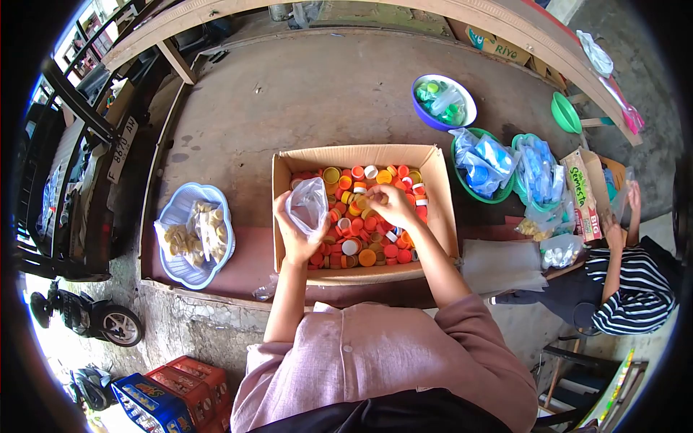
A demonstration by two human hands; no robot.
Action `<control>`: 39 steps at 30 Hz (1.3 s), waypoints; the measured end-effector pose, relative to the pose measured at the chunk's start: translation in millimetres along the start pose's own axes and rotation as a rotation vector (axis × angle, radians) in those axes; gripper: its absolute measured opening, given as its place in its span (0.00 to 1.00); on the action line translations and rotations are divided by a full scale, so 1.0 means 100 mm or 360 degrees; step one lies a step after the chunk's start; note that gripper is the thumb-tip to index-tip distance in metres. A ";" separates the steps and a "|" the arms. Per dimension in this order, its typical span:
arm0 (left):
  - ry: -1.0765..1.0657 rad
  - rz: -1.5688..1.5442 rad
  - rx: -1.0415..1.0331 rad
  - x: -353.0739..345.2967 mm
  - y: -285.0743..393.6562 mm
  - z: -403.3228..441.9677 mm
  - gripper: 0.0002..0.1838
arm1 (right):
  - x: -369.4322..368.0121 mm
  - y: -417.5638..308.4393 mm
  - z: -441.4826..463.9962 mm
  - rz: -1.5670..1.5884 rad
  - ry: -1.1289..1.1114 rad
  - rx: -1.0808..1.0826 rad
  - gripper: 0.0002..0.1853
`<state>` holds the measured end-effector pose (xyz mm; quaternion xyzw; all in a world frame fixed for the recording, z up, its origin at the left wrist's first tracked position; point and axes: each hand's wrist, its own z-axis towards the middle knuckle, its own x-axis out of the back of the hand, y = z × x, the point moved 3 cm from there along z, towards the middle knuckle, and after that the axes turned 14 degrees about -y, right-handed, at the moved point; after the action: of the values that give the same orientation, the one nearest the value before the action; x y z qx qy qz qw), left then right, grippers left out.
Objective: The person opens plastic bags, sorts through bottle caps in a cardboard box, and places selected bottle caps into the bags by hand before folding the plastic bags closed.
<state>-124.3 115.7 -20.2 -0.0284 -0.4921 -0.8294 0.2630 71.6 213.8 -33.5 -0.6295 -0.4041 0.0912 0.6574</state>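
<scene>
A cardboard box (442, 209) stands in front of me, filled with loose plastic bottle caps (368, 242), mostly red and orange with some yellow and white. My left hand (294, 234) grips a clear plastic bag (308, 202) over the left side of the box, the bag's mouth spread. Over the caps, to the right of the bag, is my right hand (392, 206). Its thumb and fingers are pinched together close to some yellow caps. What lies between those fingertips is too small to make out.
A pale blue basket (229, 242) with bagged beige caps stands left. To the right are a purple bowl (432, 124), a green basin (473, 193) with blue bags, and flat plastic sheets (502, 263). A person in a striped top (635, 289) sits beside a small carton (586, 191).
</scene>
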 end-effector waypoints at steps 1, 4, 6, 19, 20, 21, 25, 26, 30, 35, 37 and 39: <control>-0.0044 0.0019 0.0001 -0.01 0.03 0.02 0.41 | 0.04 -0.10 -0.02 0.0140 -0.0001 -0.0028 0.06; -0.0101 0.0117 -0.0012 0.00 0.11 0.07 0.40 | 0.00 -0.25 -0.10 0.0627 -0.0074 0.0136 0.06; -0.0165 0.0190 0.0008 -0.02 0.12 0.07 0.39 | 0.01 -0.43 -0.18 0.0845 -0.0133 0.0260 0.07; -0.0191 0.0201 -0.0047 -0.02 0.15 0.05 0.40 | 0.10 -1.02 -0.14 -0.0231 0.0371 0.0608 0.10; -0.0161 0.0188 -0.0034 -0.01 0.15 0.05 0.40 | 0.16 -0.88 -0.15 -0.0409 0.0341 0.0589 0.08; -0.0130 0.0172 -0.0025 -0.01 0.15 0.06 0.39 | 0.21 -0.74 -0.15 -0.0590 0.0313 0.0570 0.06; -0.0138 0.0176 -0.0055 -0.03 0.15 0.09 0.39 | -0.12 -0.27 -0.30 -0.1127 -0.0409 0.0334 0.05; -0.0147 0.0145 -0.0033 -0.03 0.13 0.09 0.39 | -0.21 -0.17 -0.38 -0.1326 -0.0461 0.0306 0.04; -0.0109 0.0202 -0.0071 0.00 0.16 0.06 0.40 | -0.34 0.26 -0.36 -0.1732 -0.0631 0.0009 0.01; -0.0156 0.0155 -0.0055 -0.01 0.15 0.07 0.39 | 0.01 -0.31 -0.32 -0.0337 -0.0617 0.0035 0.06; -0.0175 0.0156 -0.0067 -0.02 0.15 0.07 0.39 | 0.13 -0.83 -0.33 -0.0054 -0.0289 0.0307 0.06; -0.0215 0.0123 -0.0031 -0.03 0.14 0.08 0.39 | 0.10 -1.16 -0.30 -0.0078 -0.0115 0.0547 0.06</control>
<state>-116.7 118.1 -6.1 -0.1059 -0.4991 -0.8196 0.2607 52.4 175.5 79.3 -0.4942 -0.4210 0.1654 0.7424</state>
